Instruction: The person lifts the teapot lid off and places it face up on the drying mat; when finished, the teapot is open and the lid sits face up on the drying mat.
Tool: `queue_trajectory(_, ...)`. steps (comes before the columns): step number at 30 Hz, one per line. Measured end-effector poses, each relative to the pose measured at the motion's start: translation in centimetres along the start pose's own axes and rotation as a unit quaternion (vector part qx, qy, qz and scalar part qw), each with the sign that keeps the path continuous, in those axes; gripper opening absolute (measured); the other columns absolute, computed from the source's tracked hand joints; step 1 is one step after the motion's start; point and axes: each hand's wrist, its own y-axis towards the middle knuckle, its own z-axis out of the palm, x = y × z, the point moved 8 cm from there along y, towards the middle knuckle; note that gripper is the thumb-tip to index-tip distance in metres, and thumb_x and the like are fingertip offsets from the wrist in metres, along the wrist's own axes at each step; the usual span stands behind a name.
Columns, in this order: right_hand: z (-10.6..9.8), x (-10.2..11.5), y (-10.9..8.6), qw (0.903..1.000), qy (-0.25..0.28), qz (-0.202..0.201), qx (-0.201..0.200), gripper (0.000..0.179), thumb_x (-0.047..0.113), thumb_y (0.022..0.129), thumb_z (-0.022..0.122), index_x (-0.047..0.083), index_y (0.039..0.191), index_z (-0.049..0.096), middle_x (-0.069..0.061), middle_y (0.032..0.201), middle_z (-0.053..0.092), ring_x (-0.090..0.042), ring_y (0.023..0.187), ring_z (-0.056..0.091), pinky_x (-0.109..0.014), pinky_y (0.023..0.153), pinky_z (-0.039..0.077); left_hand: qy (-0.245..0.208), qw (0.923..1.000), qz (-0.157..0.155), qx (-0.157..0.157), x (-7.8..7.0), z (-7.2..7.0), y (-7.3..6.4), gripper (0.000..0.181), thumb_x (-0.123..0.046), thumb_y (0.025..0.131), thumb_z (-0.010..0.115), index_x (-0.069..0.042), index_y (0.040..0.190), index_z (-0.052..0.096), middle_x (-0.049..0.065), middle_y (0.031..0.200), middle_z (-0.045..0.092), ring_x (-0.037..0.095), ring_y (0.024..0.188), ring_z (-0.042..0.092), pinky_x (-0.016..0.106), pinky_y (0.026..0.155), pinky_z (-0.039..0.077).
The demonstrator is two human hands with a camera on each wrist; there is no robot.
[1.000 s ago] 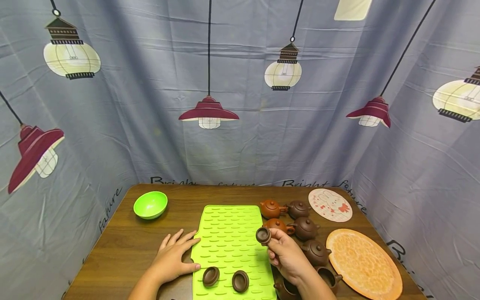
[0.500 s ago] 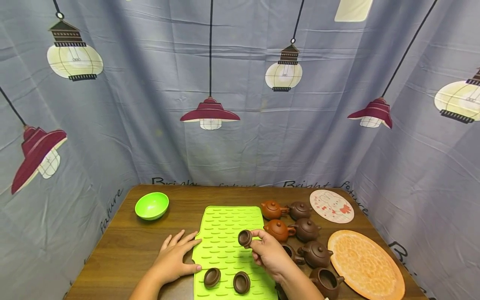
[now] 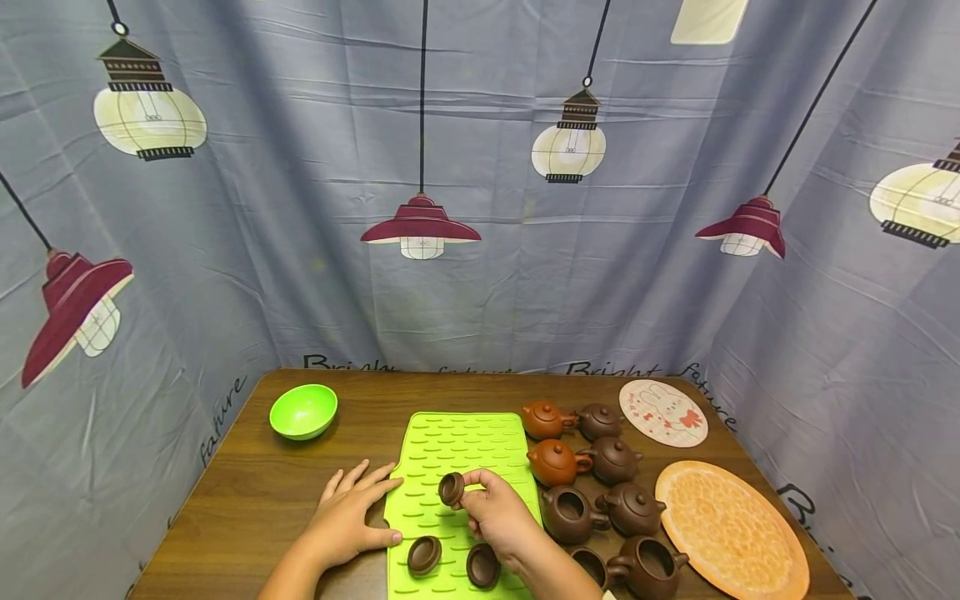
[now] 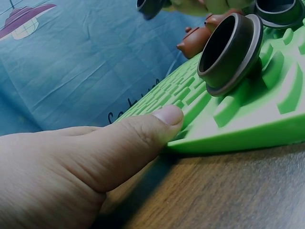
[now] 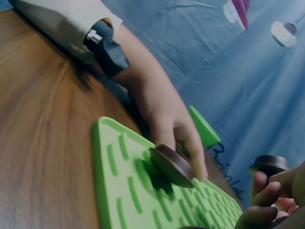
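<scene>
My right hand pinches a dark brown teapot lid, its hollow underside facing left, over the green ridged mat. Two more dark lids lie upside down on the mat's near part: a left lid and a right lid, the latter partly behind my right wrist. With fingers spread, my left hand rests on the table and the mat's left edge. In the left wrist view its thumb touches the mat beside the left lid. The right wrist view shows the held lid between fingertips.
Right of the mat stand lidless dark teapots, lidded dark teapots and orange-brown teapots. A round orange mat and a rabbit-print mat lie farther right. A green bowl sits at the back left of the wooden table.
My right hand has carried the pinched lid leftward from beside the teapots to over the middle of the mat, uncovering lidless teapots. My left hand stays in place.
</scene>
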Motion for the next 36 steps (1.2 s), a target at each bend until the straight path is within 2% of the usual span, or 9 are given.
queue_trajectory(6,1.4,-0.2,0.7,0.9997,-0.021,-0.01,-0.009,0.015,0.009,0.106,0.058,0.004,0.119,0.062,-0.015,0.096,0.072,-0.012,0.056,0.042,-0.023,0.052,0.038,0.003,1.0,-0.002,-0.004,0.1,-0.1,-0.1,0.092,-0.075,0.073,0.079,-0.03,0.15,0.059,-0.007,0.167,0.04,0.04,0.159,0.023,0.069,0.125,0.0)
queue_trajectory(9,1.8,-0.2,1.0,0.9985,-0.05,-0.013,-0.016,0.013,0.007,0.105,0.058,0.005,0.116,0.064,-0.017,0.095,0.073,-0.009,0.051,0.038,-0.021,0.048,0.035,0.005,1.0,-0.001,-0.004,0.1,-0.1,-0.1,0.091,-0.075,0.074,0.079,-0.029,0.15,0.059,-0.007,0.167,0.041,0.041,0.159,0.024,0.069,0.125,0.001)
queue_trajectory(16,2.4,-0.4,1.3,0.99,-0.138,0.002,-0.026,0.009,0.003,0.1,0.062,0.01,0.102,0.066,-0.011,0.085,0.075,-0.008,0.05,0.037,-0.021,0.046,0.031,0.001,1.0,0.001,-0.005,-0.1,0.0,-0.2,0.09,-0.074,0.074,0.079,-0.029,0.15,0.06,-0.007,0.167,0.042,0.041,0.158,0.024,0.069,0.124,0.001)
queue_trajectory(22,2.6,-0.9,1.6,0.9853,-0.167,0.005,-0.036,0.008,0.002,0.1,0.064,0.01,0.098,0.066,-0.008,0.082,0.073,-0.009,0.052,0.035,-0.021,0.048,0.03,-0.002,1.0,0.005,-0.004,-0.3,0.0,-0.1,0.09,-0.073,0.075,0.079,-0.028,0.15,0.059,-0.006,0.167,0.042,0.042,0.158,0.024,0.07,0.124,0.001)
queue_trajectory(27,2.6,-1.6,1.9,0.9816,-0.186,0.008,-0.041,0.005,0.003,0.102,0.062,0.006,0.099,0.064,-0.007,0.08,0.071,-0.013,0.059,0.043,-0.023,0.053,0.035,-0.001,0.9999,0.011,-0.005,-0.4,0.0,0.0,0.09,-0.073,0.075,0.079,-0.026,0.15,0.06,-0.004,0.166,0.043,0.043,0.158,0.025,0.071,0.123,0.004)
queue_trajectory(36,2.3,-2.1,2.1,0.9764,-0.21,0.013,-0.05,0.011,0.002,0.102,0.062,0.008,0.093,0.064,-0.005,0.078,0.07,-0.019,0.067,0.053,-0.026,0.058,0.041,0.006,0.9999,0.013,-0.009,-0.4,-0.2,0.1,0.09,-0.076,0.075,0.077,-0.028,0.149,0.06,-0.005,0.166,0.043,0.042,0.158,0.025,0.07,0.123,0.004)
